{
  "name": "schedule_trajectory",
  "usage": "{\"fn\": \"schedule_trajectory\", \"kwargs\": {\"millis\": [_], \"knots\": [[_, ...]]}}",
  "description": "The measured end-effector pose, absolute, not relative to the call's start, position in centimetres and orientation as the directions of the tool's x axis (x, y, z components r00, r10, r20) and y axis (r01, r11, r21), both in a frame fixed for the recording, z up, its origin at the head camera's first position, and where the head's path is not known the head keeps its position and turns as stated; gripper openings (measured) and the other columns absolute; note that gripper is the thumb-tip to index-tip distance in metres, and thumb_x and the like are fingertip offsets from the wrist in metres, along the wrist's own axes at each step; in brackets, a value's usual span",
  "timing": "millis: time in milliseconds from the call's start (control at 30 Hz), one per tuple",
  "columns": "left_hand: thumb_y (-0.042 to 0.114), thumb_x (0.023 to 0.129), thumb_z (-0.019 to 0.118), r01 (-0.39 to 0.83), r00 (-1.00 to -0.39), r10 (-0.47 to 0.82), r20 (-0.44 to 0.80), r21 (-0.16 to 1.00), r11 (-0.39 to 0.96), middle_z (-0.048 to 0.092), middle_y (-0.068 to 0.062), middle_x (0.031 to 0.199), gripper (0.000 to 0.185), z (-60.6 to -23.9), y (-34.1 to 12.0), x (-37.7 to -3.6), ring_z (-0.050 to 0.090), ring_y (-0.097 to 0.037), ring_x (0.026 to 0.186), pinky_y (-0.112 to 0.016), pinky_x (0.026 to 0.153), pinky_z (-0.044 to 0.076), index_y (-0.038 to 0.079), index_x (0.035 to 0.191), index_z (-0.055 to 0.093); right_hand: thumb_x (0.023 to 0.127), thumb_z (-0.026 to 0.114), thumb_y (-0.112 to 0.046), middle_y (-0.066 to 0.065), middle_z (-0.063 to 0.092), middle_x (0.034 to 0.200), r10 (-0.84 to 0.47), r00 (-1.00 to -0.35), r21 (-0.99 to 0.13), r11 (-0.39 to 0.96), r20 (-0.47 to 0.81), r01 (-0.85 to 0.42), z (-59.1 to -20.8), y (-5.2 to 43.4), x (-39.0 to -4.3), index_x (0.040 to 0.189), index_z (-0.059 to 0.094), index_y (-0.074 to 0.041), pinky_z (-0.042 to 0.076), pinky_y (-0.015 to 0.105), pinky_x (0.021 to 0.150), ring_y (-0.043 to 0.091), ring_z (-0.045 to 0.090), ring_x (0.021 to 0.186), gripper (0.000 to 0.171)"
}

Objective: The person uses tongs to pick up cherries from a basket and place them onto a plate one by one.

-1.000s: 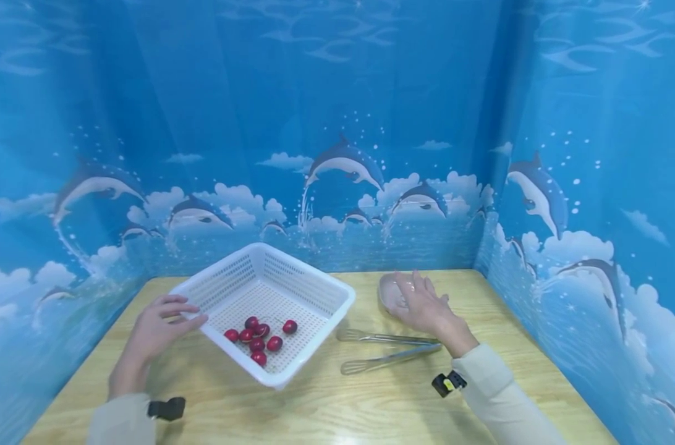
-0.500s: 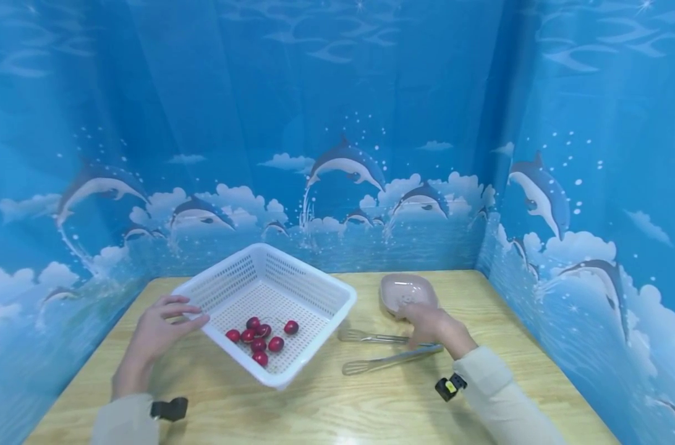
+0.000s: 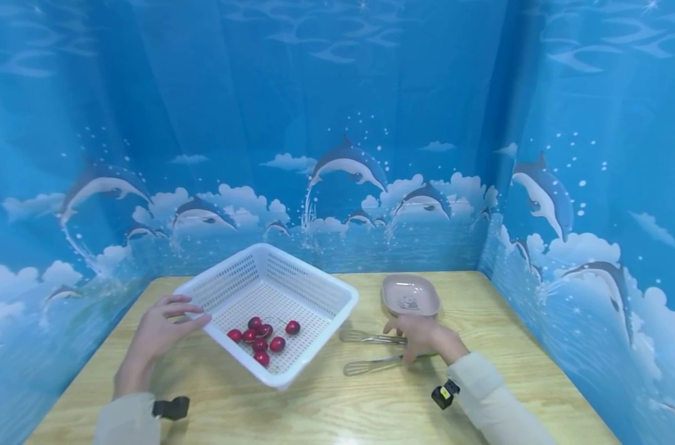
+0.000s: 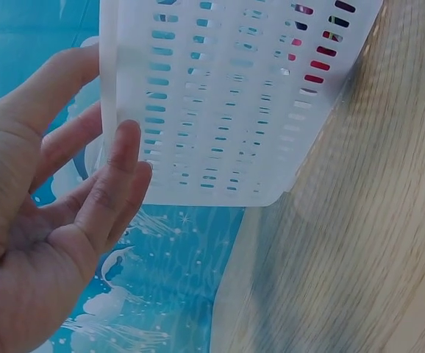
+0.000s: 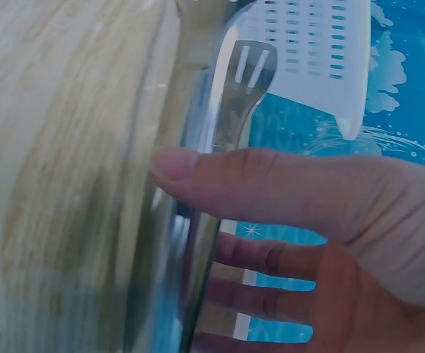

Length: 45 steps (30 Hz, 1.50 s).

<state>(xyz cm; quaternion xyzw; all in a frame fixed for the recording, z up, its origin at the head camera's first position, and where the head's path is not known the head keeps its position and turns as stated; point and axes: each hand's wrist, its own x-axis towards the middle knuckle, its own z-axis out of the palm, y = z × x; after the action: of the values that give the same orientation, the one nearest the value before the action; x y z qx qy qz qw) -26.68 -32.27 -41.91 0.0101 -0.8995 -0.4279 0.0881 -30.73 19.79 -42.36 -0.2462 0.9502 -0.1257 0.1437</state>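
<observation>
In the head view, a white perforated plastic basket (image 3: 309, 287) holds several red cherries (image 3: 260, 345). My left hand (image 3: 162, 327) is at its left rim; in the left wrist view, the thumb reaches behind the rim (image 4: 109, 88) while the fingers (image 4: 113, 173) lie along the outer wall. My right hand (image 3: 426, 339) is around the metal tongs (image 3: 365, 367), thumb (image 5: 234, 176) across the near side and the other fingers beyond. The tongs' slotted ends stand apart, pointing toward the basket; their rear end is hidden under the hand.
A pinkish square dish (image 3: 410, 296) with a small printed figure stands just behind the right hand. All this is on a light wooden table (image 3: 337, 408). Blue curtains (image 3: 259, 123) with dolphins enclose the back and sides.
My right hand has moved from over the dish down toward me onto the tongs, uncovering the dish. The left hand and the basket have stayed in place.
</observation>
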Motion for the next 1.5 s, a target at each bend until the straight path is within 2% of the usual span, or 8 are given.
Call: {"fn": "schedule_trajectory", "kwargs": {"millis": [133, 233, 333, 433, 767, 1133, 1333, 1500], "knots": [[0.037, 0.087, 0.084, 0.062, -0.982, -0.093, 0.162, 0.754, 0.654, 0.046, -0.029, 0.148, 0.054, -41.8, -32.2, -26.7, 0.058, -0.048, 0.124, -0.019, 0.081, 0.054, -0.006, 0.116, 0.073, 0.062, 0.094, -0.006, 0.011, 0.071, 0.111, -0.536, -0.821, -0.299, 0.830, -0.198, -0.470, -42.8, 19.7, -30.7, 0.129, 0.066, -0.009, 0.058, 0.049, 0.095, 0.028, 0.067, 0.103, 0.072], [0.036, 0.085, 0.085, 0.060, -0.983, -0.094, 0.159, 0.756, 0.652, 0.045, -0.029, 0.150, 0.055, -41.8, -32.0, -26.8, 0.054, -0.047, 0.126, -0.037, 0.093, 0.056, -0.007, 0.117, 0.072, 0.061, 0.095, -0.007, 0.008, 0.071, 0.110, -0.542, -0.820, -0.290, 0.827, -0.183, -0.481, -42.9, 19.7, -30.7, 0.126, 0.067, -0.009, 0.058, 0.049, 0.094, 0.027, 0.067, 0.101, 0.071], [0.035, 0.084, 0.086, 0.056, -0.985, -0.090, 0.148, 0.764, 0.643, 0.041, -0.031, 0.152, 0.057, -41.8, -31.9, -26.8, 0.048, -0.048, 0.128, -0.060, 0.102, 0.048, -0.008, 0.118, 0.071, 0.060, 0.096, -0.008, 0.007, 0.071, 0.112, -0.536, -0.826, -0.282, 0.831, -0.174, -0.479, -42.9, 19.5, -30.6, 0.124, 0.068, -0.010, 0.057, 0.050, 0.096, 0.027, 0.066, 0.103, 0.070], [0.035, 0.083, 0.086, 0.047, -0.987, -0.088, 0.132, 0.774, 0.631, 0.038, -0.032, 0.153, 0.059, -41.7, -31.8, -26.8, 0.044, -0.050, 0.131, -0.068, 0.105, 0.042, -0.008, 0.119, 0.070, 0.059, 0.096, -0.008, 0.007, 0.071, 0.113, -0.529, -0.831, -0.278, 0.836, -0.172, -0.474, -42.9, 19.3, -30.5, 0.123, 0.068, -0.010, 0.057, 0.052, 0.096, 0.028, 0.066, 0.104, 0.070], [0.035, 0.083, 0.087, 0.023, -0.989, -0.099, 0.108, 0.784, 0.620, 0.034, -0.033, 0.156, 0.058, -41.5, -31.8, -26.6, 0.041, -0.053, 0.134, -0.071, 0.108, 0.038, -0.009, 0.118, 0.070, 0.060, 0.094, -0.007, 0.005, 0.070, 0.110, -0.523, -0.835, -0.270, 0.840, -0.170, -0.471, -43.1, 19.0, -30.6, 0.124, 0.068, -0.014, 0.057, 0.051, 0.092, 0.025, 0.064, 0.100, 0.069], [0.033, 0.085, 0.086, 0.063, -0.989, -0.071, 0.133, 0.792, 0.607, 0.034, -0.032, 0.154, 0.054, -41.9, -32.0, -26.5, 0.045, -0.052, 0.131, -0.070, 0.107, 0.042, -0.008, 0.116, 0.071, 0.066, 0.090, -0.010, 0.009, 0.071, 0.107, -0.592, -0.798, -0.350, 0.775, -0.109, -0.527, -42.9, 19.8, -30.6, 0.124, 0.068, -0.010, 0.057, 0.040, 0.081, 0.025, 0.065, 0.092, 0.062], [0.035, 0.085, 0.085, 0.078, -0.988, -0.056, 0.141, 0.786, 0.614, 0.037, -0.031, 0.153, 0.053, -41.9, -32.0, -26.2, 0.046, -0.051, 0.130, -0.068, 0.105, 0.045, -0.007, 0.115, 0.072, 0.069, 0.090, -0.012, 0.011, 0.071, 0.111, -0.604, -0.794, -0.376, 0.753, -0.071, -0.539, -41.9, 20.7, -30.8, 0.126, 0.068, -0.010, 0.057, 0.045, 0.083, 0.028, 0.065, 0.097, 0.061], [0.036, 0.085, 0.085, 0.074, -0.989, -0.056, 0.136, 0.786, 0.613, 0.037, -0.030, 0.154, 0.053, -42.0, -31.9, -26.3, 0.046, -0.052, 0.131, -0.069, 0.105, 0.044, -0.006, 0.115, 0.072, 0.073, 0.089, -0.013, 0.009, 0.073, 0.114, -0.641, -0.768, -0.349, 0.720, -0.001, -0.600, -41.3, 21.5, -31.1, 0.127, 0.068, -0.007, 0.058, 0.046, 0.087, 0.025, 0.066, 0.099, 0.058]]}}
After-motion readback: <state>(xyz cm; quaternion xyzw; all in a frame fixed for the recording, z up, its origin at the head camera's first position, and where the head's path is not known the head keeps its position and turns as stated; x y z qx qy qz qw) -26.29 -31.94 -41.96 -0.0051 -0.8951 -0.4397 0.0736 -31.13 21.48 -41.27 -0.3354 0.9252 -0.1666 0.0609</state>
